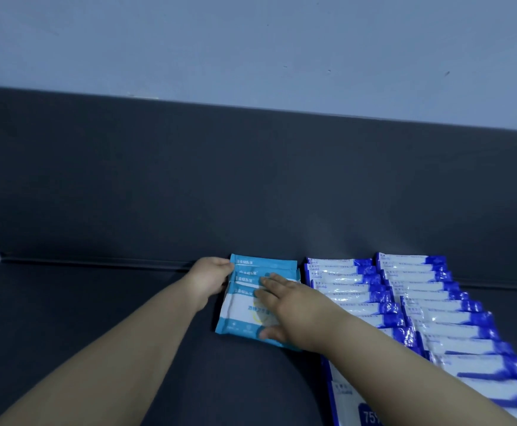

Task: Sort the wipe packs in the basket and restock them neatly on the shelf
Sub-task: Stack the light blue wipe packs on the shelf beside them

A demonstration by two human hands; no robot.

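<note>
Head cam looks down on a dark grey shelf, and the restock is well underway. The teal wipe packs sit in a short overlapping row in the centre of the frame, pushed up against the shelf's back panel. Just to their right, two long rows of blue-and-white packs run down towards the lower right corner. No basket in shot, so I can't say how many are left to sort.

The right hand lies flat on the frontmost teal pack, fingers straight and slightly fanned, thumb down at the pack's near edge. The left hand is tucked against the left edge of the row with the thumb on top. Whether its fingers actually curl round a pack is hidden, so I can't tell.

Looks to me like the row is being squared up.

Handling-wise, these look like soft flow-wrap pouches: light, squishy and glossy, so probably a bit slippery against each other. I'd steer them by the short side edges or with a flat palm on top, not by the crimped ends. Push too hard from the front and I reckon the overlapped row will just fan out or slide sideways into the neighbouring blue-and-white ones.
</note>
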